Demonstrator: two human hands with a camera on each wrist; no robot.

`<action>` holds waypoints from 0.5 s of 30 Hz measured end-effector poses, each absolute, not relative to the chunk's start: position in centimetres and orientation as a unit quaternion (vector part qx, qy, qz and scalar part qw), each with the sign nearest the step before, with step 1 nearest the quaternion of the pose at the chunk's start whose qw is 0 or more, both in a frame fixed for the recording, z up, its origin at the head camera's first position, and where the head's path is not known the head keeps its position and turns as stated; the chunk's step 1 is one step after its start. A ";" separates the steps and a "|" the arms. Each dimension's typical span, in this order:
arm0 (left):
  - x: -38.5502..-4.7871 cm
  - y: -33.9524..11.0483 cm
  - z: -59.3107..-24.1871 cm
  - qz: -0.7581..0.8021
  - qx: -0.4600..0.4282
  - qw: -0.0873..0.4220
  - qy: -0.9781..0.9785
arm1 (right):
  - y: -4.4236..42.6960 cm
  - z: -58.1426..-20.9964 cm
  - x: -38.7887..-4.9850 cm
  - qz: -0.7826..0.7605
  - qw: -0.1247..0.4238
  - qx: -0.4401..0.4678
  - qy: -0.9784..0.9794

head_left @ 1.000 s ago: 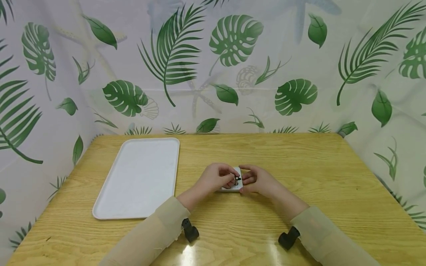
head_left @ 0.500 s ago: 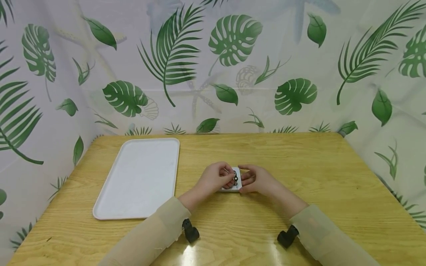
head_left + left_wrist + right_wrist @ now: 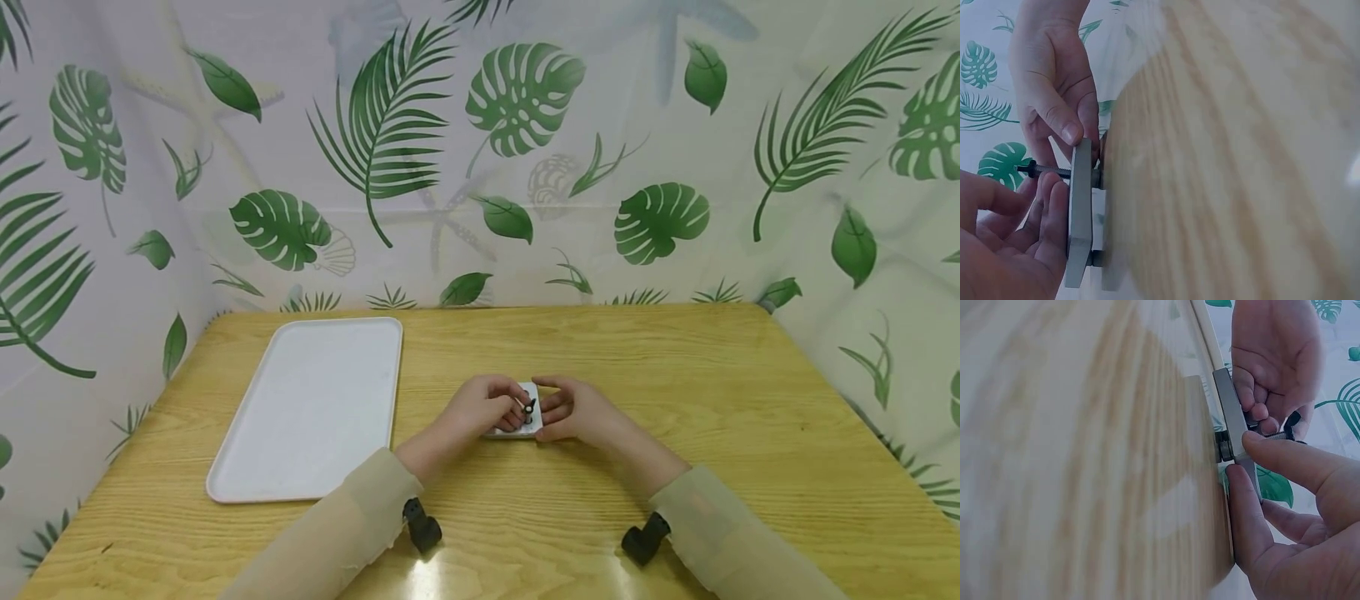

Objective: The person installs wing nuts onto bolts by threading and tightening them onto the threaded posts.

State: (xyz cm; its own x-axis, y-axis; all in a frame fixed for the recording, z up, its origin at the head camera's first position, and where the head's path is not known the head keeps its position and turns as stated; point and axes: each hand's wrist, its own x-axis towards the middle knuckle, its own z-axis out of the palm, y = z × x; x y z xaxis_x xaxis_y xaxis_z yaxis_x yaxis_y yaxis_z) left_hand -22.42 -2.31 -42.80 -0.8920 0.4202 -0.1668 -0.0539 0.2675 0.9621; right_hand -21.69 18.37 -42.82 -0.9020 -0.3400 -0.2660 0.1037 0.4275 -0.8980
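Note:
A small pale grey plate [image 3: 1080,219] lies near the middle of the table, raised on bolt heads or feet beneath it. From its top a threaded bolt [image 3: 1057,171] sticks up, carrying a black wing nut [image 3: 529,407] near its end. My left hand [image 3: 487,406] is at the wing nut with curled fingers; they partly hide it and the plate's left part. My right hand [image 3: 577,410] holds the plate's right edge, its thumb [image 3: 1266,447] on one face and a finger underneath in the right wrist view.
A large white tray [image 3: 307,417] lies on the left of the wooden table [image 3: 675,358]. Behind the table hangs a leaf-patterned cloth [image 3: 570,250]. Each sleeve carries a small black camera [image 3: 422,527].
The wing nut's wings have turned on the bolt, and my left fingers have shifted slightly around them. My right hand keeps its hold on the plate. The head view has tilted up a little.

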 end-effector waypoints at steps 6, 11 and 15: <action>-22.8 -2.9 -43.1 0.562 0.167 0.205 0.784 | 18.6 -43.1 -21.7 -0.533 0.213 -0.080 0.815; -22.6 -3.1 -43.1 0.553 0.182 0.202 0.787 | 18.5 -43.0 -21.5 -0.537 0.217 -0.075 0.812; -22.3 -3.1 -42.7 0.553 0.170 0.205 0.789 | 18.3 -42.8 -21.5 -0.527 0.215 -0.072 0.819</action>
State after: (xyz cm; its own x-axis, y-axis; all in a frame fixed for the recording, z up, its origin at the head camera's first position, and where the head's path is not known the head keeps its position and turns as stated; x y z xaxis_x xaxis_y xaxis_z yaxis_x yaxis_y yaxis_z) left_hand -22.30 -3.10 -42.67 -0.8579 0.4956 -0.1354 0.0421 0.3305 0.9429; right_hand -21.48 18.28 -42.85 -0.8968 -0.3450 -0.2770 0.1095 0.4336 -0.8944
